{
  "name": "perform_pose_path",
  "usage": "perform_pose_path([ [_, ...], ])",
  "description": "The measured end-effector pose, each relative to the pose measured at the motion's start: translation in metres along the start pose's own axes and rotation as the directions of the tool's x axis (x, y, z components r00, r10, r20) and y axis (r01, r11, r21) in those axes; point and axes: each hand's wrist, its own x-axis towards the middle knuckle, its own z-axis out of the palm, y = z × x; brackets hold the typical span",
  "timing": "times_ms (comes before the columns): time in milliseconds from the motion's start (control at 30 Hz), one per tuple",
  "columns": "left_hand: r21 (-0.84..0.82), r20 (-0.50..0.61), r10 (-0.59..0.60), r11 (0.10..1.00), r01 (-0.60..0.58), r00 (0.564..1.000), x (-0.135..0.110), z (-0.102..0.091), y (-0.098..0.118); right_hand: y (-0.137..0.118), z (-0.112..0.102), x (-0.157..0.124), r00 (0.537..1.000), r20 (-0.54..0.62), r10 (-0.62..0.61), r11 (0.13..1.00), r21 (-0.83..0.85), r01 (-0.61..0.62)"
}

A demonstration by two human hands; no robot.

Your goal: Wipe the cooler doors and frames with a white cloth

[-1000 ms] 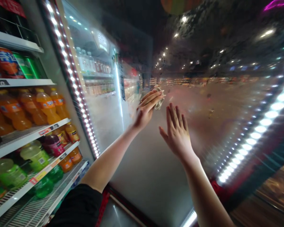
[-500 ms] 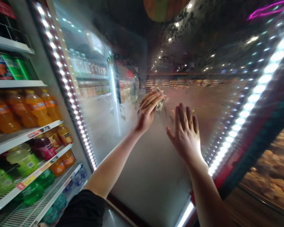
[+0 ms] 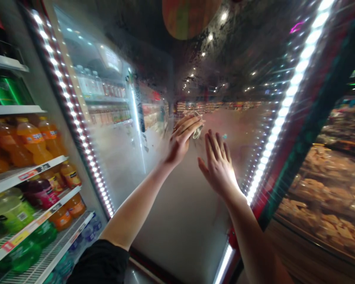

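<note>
My left hand (image 3: pixel 180 141) presses a crumpled pale cloth (image 3: pixel 197 133) against a fogged glass door (image 3: pixel 177 213). Its fingers lie over the cloth, which shows only at their far edge. Close by on the right, my right hand (image 3: pixel 219 165) is stretched out, palm toward the pane and fingers extended. It holds nothing, and I cannot tell whether it touches the glass. Mist covers much of the pane's lower part, while dark spots and reflections show higher up.
Drink shelves (image 3: pixel 51 163) with orange bottles (image 3: pixel 32 138) and green bottles (image 3: pixel 26 244) stand at the left. Bright light strips (image 3: pixel 75 124) line both door edges. Beyond the door's right edge, packaged goods (image 3: pixel 325 197) sit in a display.
The view has turned slightly right, so more of the right-hand display shows. My right hand has come a little nearer my left, which keeps the cloth on the glass.
</note>
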Motion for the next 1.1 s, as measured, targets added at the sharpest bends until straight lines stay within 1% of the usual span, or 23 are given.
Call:
perform_pose_path([
  [100, -0.024, 0.034, -0.009, 1.0, 0.01, 0.999, -0.016, -0.01, 0.001, 0.007, -0.017, -0.005, 1.0, 0.012, -0.025, 1.0, -0.005, 0.025],
  [133, -0.022, 0.023, -0.022, 1.0, 0.022, 1.0, -0.016, -0.012, -0.002, 0.008, -0.024, -0.007, 1.0, 0.009, -0.017, 1.0, -0.025, 0.017],
  [200, -0.012, -0.036, -0.049, 0.999, 0.048, 0.998, -0.009, -0.012, -0.008, 0.011, -0.035, -0.011, 1.0, -0.007, 0.005, 0.997, -0.074, -0.005],
  [267, 0.002, -0.099, -0.067, 0.998, 0.067, 0.993, 0.005, -0.003, -0.008, 0.015, -0.043, -0.013, 1.0, -0.024, 0.012, 0.994, -0.109, -0.014],
  [367, 0.017, -0.126, -0.054, 0.998, 0.056, 0.991, 0.02, 0.018, 0.005, 0.024, -0.047, -0.013, 0.999, -0.042, 0.003, 0.992, -0.126, -0.009],
  [433, 0.024, -0.09, -0.012, 1.0, 0.014, 0.996, 0.019, 0.027, 0.02, 0.029, -0.048, -0.012, 0.998, -0.059, -0.007, 0.992, -0.124, 0.0],
  [467, 0.024, -0.058, 0.015, 1.0, -0.013, 0.998, 0.015, 0.028, 0.026, 0.032, -0.048, -0.013, 0.998, -0.067, -0.015, 0.992, -0.122, 0.007],
  [533, 0.013, 0.021, 0.06, 0.998, -0.061, 0.998, 0.005, 0.024, 0.034, 0.035, -0.05, -0.014, 0.996, -0.079, -0.039, 0.991, -0.128, 0.028],
  [600, -0.007, 0.074, 0.079, 0.997, -0.078, 0.994, -0.001, 0.016, 0.032, 0.038, -0.054, -0.017, 0.995, -0.086, -0.05, 0.988, -0.153, 0.036],
  [633, -0.015, 0.07, 0.074, 0.997, -0.073, 0.995, 0.0, 0.012, 0.028, 0.039, -0.055, -0.019, 0.994, -0.095, -0.047, 0.985, -0.17, 0.031],
  [667, -0.021, 0.044, 0.058, 0.998, -0.057, 0.997, 0.003, 0.011, 0.023, 0.04, -0.057, -0.02, 0.993, -0.109, -0.04, 0.983, -0.184, 0.019],
  [733, -0.032, -0.052, 0.015, 0.999, -0.017, 0.999, 0.019, 0.013, 0.01, 0.042, -0.059, -0.02, 0.99, -0.14, -0.018, 0.98, -0.198, -0.01],
  [800, -0.05, -0.135, -0.018, 0.999, 0.012, 0.991, 0.04, 0.024, 0.003, 0.044, -0.06, -0.019, 0.988, -0.156, -0.01, 0.979, -0.201, -0.022],
  [867, -0.06, -0.149, -0.03, 0.998, 0.022, 0.988, 0.057, 0.037, 0.005, 0.045, -0.06, -0.017, 0.988, -0.154, -0.01, 0.98, -0.2, -0.021],
  [900, -0.059, -0.139, -0.023, 0.998, 0.014, 0.99, 0.061, 0.042, 0.011, 0.046, -0.06, -0.016, 0.988, -0.154, -0.011, 0.98, -0.198, -0.02],
  [967, -0.051, -0.091, 0.02, 0.998, -0.025, 0.996, 0.058, 0.048, 0.026, 0.046, -0.061, -0.015, 0.988, -0.155, -0.01, 0.983, -0.182, -0.019],
  [1033, -0.049, -0.005, 0.072, 0.996, -0.072, 0.997, 0.043, 0.045, 0.042, 0.046, -0.064, -0.016, 0.987, -0.162, -0.011, 0.986, -0.164, -0.016],
  [1100, -0.055, 0.099, 0.096, 0.994, -0.091, 0.99, 0.027, 0.035, 0.05, 0.045, -0.068, -0.019, 0.983, -0.184, -0.012, 0.985, -0.173, -0.02],
])
